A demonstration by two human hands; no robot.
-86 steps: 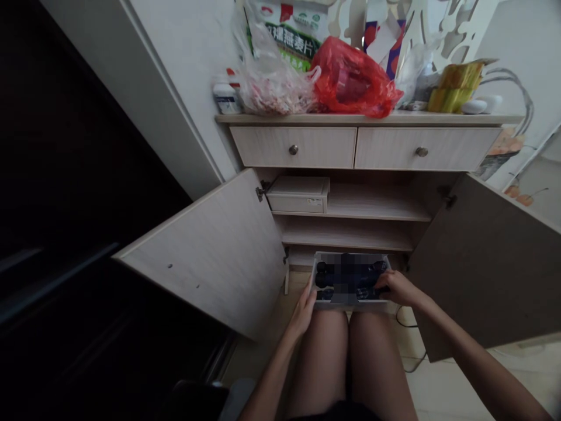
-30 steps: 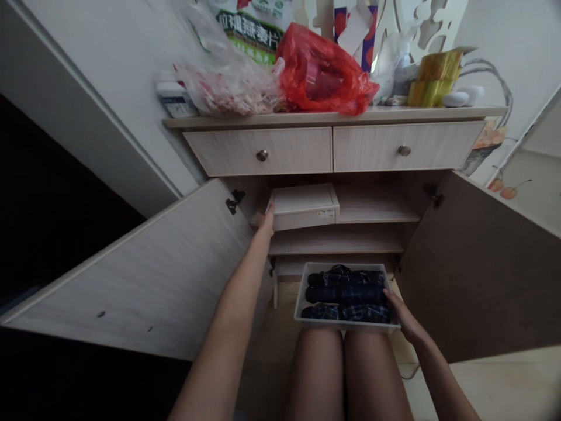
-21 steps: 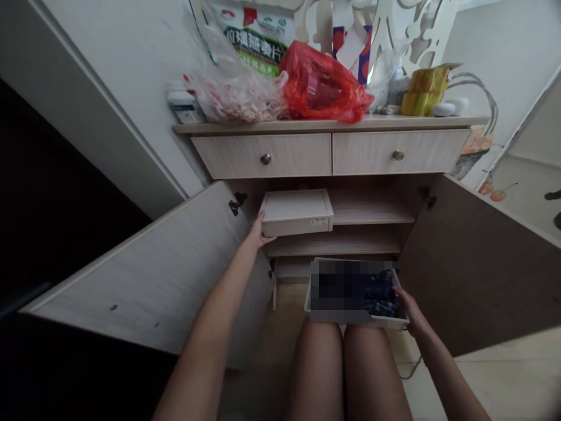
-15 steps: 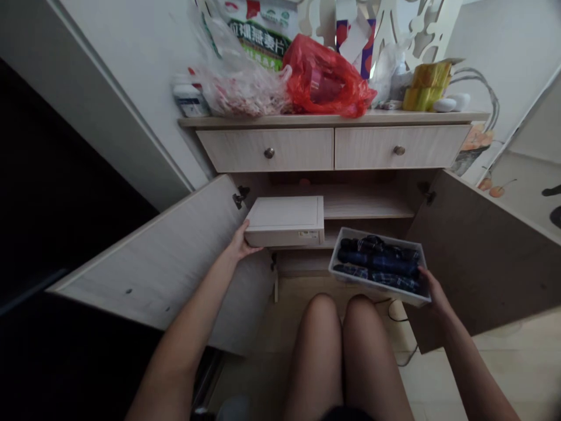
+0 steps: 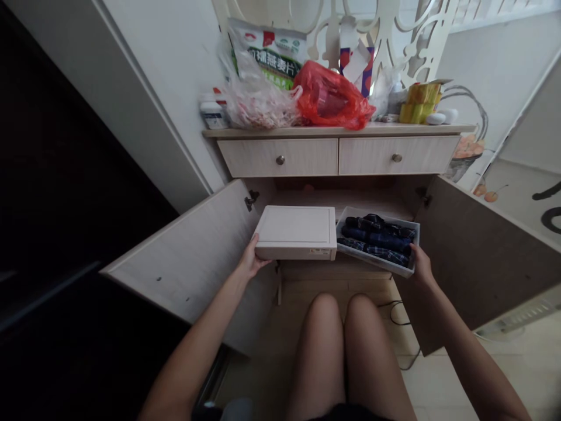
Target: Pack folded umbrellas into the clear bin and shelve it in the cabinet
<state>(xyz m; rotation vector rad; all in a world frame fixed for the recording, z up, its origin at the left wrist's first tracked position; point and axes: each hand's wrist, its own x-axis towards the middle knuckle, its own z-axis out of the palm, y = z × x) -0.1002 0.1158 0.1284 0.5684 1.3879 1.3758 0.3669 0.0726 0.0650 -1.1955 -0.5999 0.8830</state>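
My left hand (image 5: 251, 263) grips the near left corner of a closed white box (image 5: 296, 233), held out in front of the open cabinet's shelves. My right hand (image 5: 421, 267) holds the near right corner of a white tray (image 5: 375, 259) filled with rolled dark plaid cloth (image 5: 377, 237). The tray is lifted and tilted, its far end reaching into the cabinet beside the box, at upper-shelf height. Box and tray sit side by side, almost touching. My bare knees (image 5: 342, 310) are below them.
The light wood cabinet has two shut drawers (image 5: 337, 156) and both lower doors swung wide, the left door (image 5: 193, 257) and the right door (image 5: 486, 251). Its top carries a red bag (image 5: 331, 96), a clear bag, a cereal packet and yellow packs. A dark doorway lies left.
My left hand reached to the white box on the upper shelf and drew it out toward me. My right hand lifted the tray off my knees up to shelf height.
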